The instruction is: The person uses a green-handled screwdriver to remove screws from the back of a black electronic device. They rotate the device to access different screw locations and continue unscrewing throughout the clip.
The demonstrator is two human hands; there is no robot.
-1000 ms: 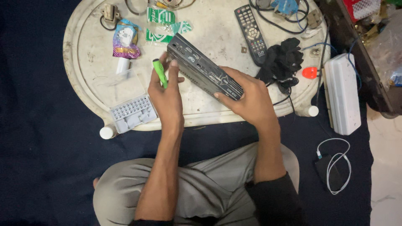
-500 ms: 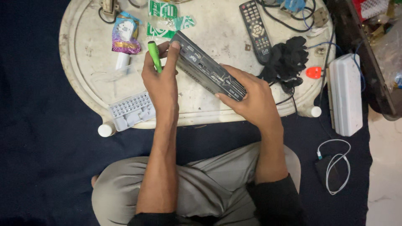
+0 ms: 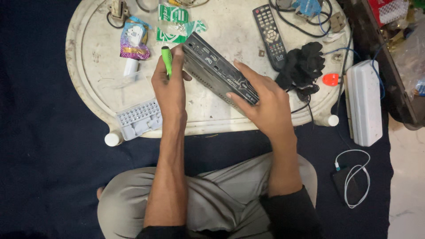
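Black plastic, long and flat, the set-top box is tilted on edge over the worn white oval table. The right hand grips its near end; the left hand steadies the far end, clasping a green-handled screwdriver. Best to brace the box firmly, so the tool cannot slip.

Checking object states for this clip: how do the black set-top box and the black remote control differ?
The set-top box is held tilted in both hands, the remote control lies flat and untouched on the white table. The box is larger and plain-faced; the remote is slim and covered in buttons. Both are black.
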